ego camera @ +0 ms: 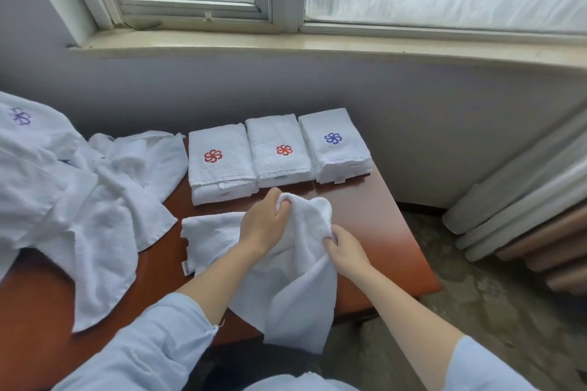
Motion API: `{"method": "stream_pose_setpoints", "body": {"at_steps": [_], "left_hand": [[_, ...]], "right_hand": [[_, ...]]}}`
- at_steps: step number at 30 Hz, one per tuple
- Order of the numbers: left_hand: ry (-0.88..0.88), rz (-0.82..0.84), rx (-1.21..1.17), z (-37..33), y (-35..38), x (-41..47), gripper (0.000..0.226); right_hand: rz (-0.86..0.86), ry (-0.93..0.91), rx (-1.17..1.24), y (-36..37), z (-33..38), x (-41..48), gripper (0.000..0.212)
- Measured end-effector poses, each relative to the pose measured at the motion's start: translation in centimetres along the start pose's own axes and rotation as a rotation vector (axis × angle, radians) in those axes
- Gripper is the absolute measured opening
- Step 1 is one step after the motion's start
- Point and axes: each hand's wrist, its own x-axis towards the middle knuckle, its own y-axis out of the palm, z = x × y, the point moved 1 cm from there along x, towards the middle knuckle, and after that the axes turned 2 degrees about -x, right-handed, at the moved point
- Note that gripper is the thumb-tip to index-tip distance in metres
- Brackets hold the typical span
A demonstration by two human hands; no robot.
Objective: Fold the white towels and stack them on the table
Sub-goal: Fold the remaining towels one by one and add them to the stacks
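Observation:
A loose white towel point(295, 276) lies partly on the brown table point(381, 232) and hangs over its front edge. My left hand point(265, 222) grips its upper edge, fingers curled into the cloth. My right hand point(343, 247) pinches the same edge a little to the right and nearer me. Behind them stand three stacks of folded white towels: one with a red emblem at the left point(220, 165), one with a red emblem in the middle point(279, 152), one with a blue emblem at the right point(333, 143).
A heap of unfolded white towels point(79, 200) covers the table's left side. A wall with a window sill point(286, 44) rises behind the table. Right of the table are a bare floor and a radiator point(524, 216).

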Motion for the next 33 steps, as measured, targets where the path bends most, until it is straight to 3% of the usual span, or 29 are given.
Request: {"method": "stream_pose_setpoints", "body": {"at_steps": [4, 8, 14, 16, 18, 23, 25, 27, 33], "left_hand": [[0.084, -0.124, -0.002, -2.3, -2.8, 0.1, 0.02], [0.148, -0.26, -0.022, -4.8, -6.7, 0.4, 0.022], [0.16, -0.341, 0.047, -7.7, -12.1, 0.7, 0.022], [0.125, -0.347, 0.109, -8.2, -13.4, 1.1, 0.024], [0.067, -0.354, 0.209, -8.2, -14.3, 1.5, 0.025], [0.052, -0.375, 0.475, -6.2, -13.2, 2.3, 0.014], [0.076, -0.299, 0.517, -4.7, -11.2, 2.9, 0.024], [0.118, -0.182, 0.546, -3.1, -8.5, 3.1, 0.038], [0.159, 0.328, 0.497, 0.8, 0.6, 0.7, 0.035]], "right_hand": [[-0.09, -0.144, 0.325, -2.6, 4.3, 0.2, 0.014], [-0.024, -0.302, 0.351, -5.5, 9.3, 0.0, 0.017], [0.463, -0.27, 0.446, -8.4, 15.5, -0.9, 0.018], [0.559, -0.236, 0.447, -9.3, 16.5, -1.0, 0.03], [0.49, -0.196, 0.294, -10.1, 16.9, -0.4, 0.026], [0.013, -0.243, -0.291, -10.1, 15.1, 3.1, 0.012], [-0.053, -0.263, -0.343, -9.3, 13.4, 4.2, 0.036], [-0.035, -0.283, -0.323, -8.2, 11.4, 4.7, 0.044], [0.123, -0.113, -0.368, -4.5, 3.2, 3.7, 0.031]]}}
